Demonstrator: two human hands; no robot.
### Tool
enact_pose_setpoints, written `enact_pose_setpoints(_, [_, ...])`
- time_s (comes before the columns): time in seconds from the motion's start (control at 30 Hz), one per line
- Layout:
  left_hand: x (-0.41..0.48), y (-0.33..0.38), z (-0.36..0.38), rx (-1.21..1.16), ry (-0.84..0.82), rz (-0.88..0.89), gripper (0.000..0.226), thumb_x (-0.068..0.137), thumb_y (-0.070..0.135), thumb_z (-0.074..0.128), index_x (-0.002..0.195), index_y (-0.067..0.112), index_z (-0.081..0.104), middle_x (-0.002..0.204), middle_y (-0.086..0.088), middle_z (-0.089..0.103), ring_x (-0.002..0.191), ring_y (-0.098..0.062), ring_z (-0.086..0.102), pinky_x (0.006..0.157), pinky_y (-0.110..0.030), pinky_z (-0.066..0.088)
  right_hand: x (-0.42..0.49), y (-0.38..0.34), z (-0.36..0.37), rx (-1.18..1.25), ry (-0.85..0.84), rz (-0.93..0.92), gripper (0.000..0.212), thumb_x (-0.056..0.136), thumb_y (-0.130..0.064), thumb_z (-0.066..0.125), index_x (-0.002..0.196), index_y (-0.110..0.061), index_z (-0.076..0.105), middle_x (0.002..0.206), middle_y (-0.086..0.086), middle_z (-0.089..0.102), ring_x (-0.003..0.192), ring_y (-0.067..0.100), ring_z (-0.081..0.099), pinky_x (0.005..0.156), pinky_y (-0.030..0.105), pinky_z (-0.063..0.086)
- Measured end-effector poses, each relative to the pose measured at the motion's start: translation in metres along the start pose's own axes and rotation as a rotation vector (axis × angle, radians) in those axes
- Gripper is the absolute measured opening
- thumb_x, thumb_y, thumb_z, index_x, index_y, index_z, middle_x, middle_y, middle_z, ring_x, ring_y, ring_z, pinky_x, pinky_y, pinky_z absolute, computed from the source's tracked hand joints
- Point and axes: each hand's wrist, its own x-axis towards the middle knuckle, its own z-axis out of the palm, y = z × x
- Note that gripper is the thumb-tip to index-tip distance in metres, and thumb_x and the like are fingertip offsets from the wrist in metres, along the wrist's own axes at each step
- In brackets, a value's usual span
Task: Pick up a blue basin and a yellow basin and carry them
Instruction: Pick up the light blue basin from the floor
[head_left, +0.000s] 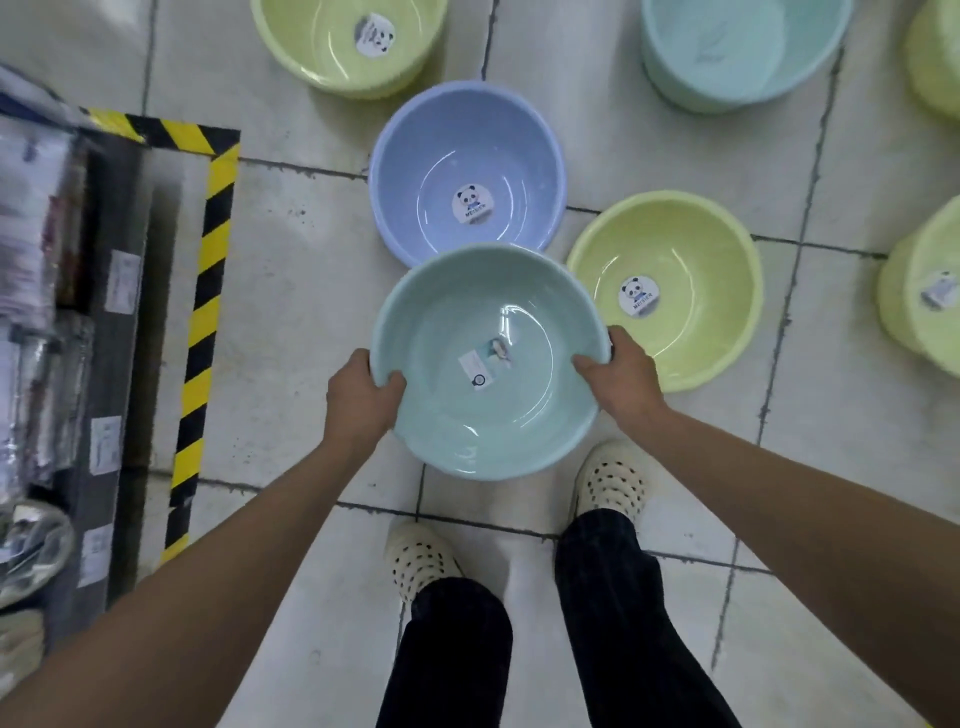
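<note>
Both hands are on the pale aqua-blue round plastic basin (441, 332), held level in front of me over the white tiled floor (301, 291). My left hand (361, 397) grips its rim at 8 o'clock, thumb hooked inside. My right hand (623, 376) grips at 3 o'clock, thumb inside too, fingers curled under the lip. At 12 o'clock a periwinkle-blue round plastic basin (457, 156) sits on the floor, its near rim hidden behind mine. At 2 o'clock, just beside, sits a pale yellow round plastic basin (691, 249). Yellow-and-black striped tape (208, 291) runs along at 9 o'clock.
</note>
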Motion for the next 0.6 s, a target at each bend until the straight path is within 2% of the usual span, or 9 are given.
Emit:
enact_pose_setpoints(0.1, [-0.019,0.065,-0.003,0.004,-0.023,0.053,0.013,0.088,0.016,0.064,0.095,0.005,0.061,0.086,-0.005,0.064,0.076,-0.021,0.057,0.055,-0.025,0.041,-0.013,-0.014,-0.063,0.076,0.044,0.010,0.023,0.091,-0.026,0.071,0.109,-0.016,0.062,0.087,-0.004,0.065,0.076,0.015,0.062,0.064,0.026,0.046])
enact_pose_setpoints(0.23, [-0.035,0.140,0.006,-0.042,-0.082,0.055,0.009,0.086,0.015,0.069,0.088,0.009,0.063,0.075,0.004,0.060,0.065,-0.010,0.054,0.050,-0.012,0.038,-0.021,-0.022,-0.138,0.176,0.099,0.079,0.027,0.089,-0.032,0.073,0.107,-0.014,0.066,0.092,0.002,0.069,0.081,0.020,0.065,0.067,0.030,0.051])
enact_pose_setpoints(0.37, [-0.035,0.191,0.039,-0.180,-0.138,0.000,0.012,0.085,0.017,0.075,0.082,0.013,0.064,0.071,0.003,0.057,0.064,-0.016,0.052,0.054,-0.023,0.043,-0.008,-0.010,-0.185,0.337,0.151,0.196,0.020,0.085,-0.028,0.076,0.099,-0.015,0.071,0.097,0.005,0.073,0.090,0.027,0.071,0.079,0.039,0.058])
enact_pose_setpoints(0.47, [-0.023,0.206,0.074,-0.219,-0.149,-0.036,0.021,0.084,0.025,0.079,0.087,0.012,0.063,0.072,0.004,0.057,0.063,-0.013,0.054,0.055,-0.025,0.044,0.012,0.006,-0.200,0.351,0.171,0.232,0.024,0.085,-0.025,0.077,0.098,-0.006,0.071,0.099,0.014,0.074,0.087,0.030,0.070,0.079,0.042,0.058])
enact_pose_setpoints(0.53, [-0.010,0.206,0.100,-0.207,-0.154,-0.038,0.025,0.084,0.027,0.080,0.088,0.010,0.062,0.072,0.004,0.059,0.065,-0.013,0.057,0.058,-0.027,0.046,0.029,0.020,-0.204,0.279,0.188,0.202,0.024,0.087,-0.026,0.076,0.098,-0.006,0.070,0.095,0.012,0.072,0.080,0.023,0.066,0.069,0.033,0.055])
enact_pose_setpoints(0.6, [0.005,0.201,0.126,-0.196,-0.164,-0.029,0.023,0.086,0.025,0.078,0.088,0.009,0.062,0.071,0.005,0.058,0.062,-0.010,0.054,0.055,-0.022,0.042,0.049,0.035,-0.203,0.230,0.215,0.175,0.021,0.088,-0.025,0.074,0.102,-0.009,0.070,0.091,0.005,0.068,0.077,0.018,0.062,0.060,0.019,0.047])
